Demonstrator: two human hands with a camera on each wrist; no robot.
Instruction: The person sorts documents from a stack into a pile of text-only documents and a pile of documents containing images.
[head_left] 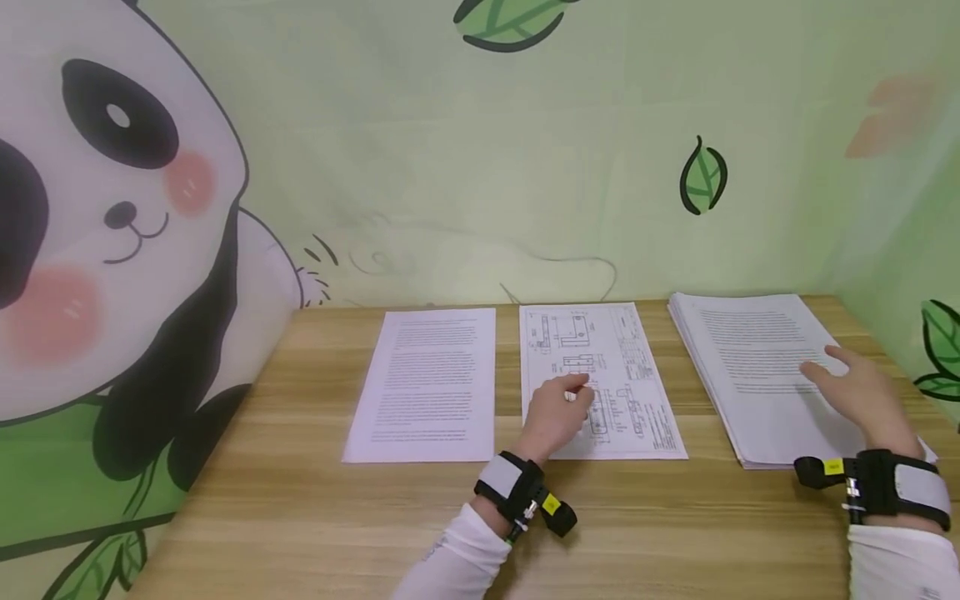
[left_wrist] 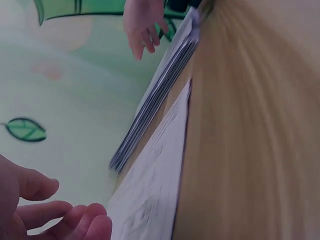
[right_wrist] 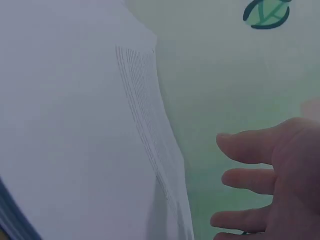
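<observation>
My left hand (head_left: 557,414) hovers over a sheet with technical drawings (head_left: 626,350), its fingers loosely bent and holding nothing. In the left wrist view those fingers (left_wrist: 95,227) show beside the drawing sheet (left_wrist: 160,165). My right hand (head_left: 862,392) is over the right part of a thick stack of printed paper (head_left: 765,417). Seen from the right wrist, its thumb and fingers are spread and straight with nothing between them, above the top page (right_wrist: 85,130) of the stack.
A text-printed page (head_left: 427,383) lies to the left of the drawing sheet on the wooden table (head_left: 300,500). Behind the table hangs a pale green backdrop (head_left: 420,167) with leaves and a large panda (head_left: 135,208). Wrist cameras are strapped to both wrists.
</observation>
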